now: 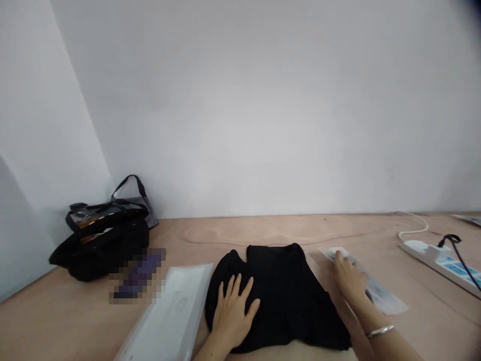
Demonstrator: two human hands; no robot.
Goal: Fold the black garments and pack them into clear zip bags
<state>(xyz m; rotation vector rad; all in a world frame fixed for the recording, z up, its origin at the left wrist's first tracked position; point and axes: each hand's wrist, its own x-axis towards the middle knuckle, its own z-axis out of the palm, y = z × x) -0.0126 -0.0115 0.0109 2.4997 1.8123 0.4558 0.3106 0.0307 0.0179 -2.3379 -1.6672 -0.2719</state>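
A black cloth garment (285, 296) lies spread on the wooden table in front of me. My left hand (233, 311) rests flat on its left part, fingers apart. To the right of the garment is a clear plastic packet (387, 298) with something pale and dark inside that I cannot make out. My right hand (349, 276) lies over the packet's left end, touching it with its fingers extended; the thumb is hidden. A large clear plastic bag (165, 311) with a whitish look lies flat to the left of the garment.
A black bag (112, 250) stands at the left, with a bottle (80, 215) and a striped bag (150, 210) behind it. A blurred-out purple item (139, 276) lies beside it. At the right is a white power strip (447, 265) with cables. A white wall (263, 125) bounds the table.
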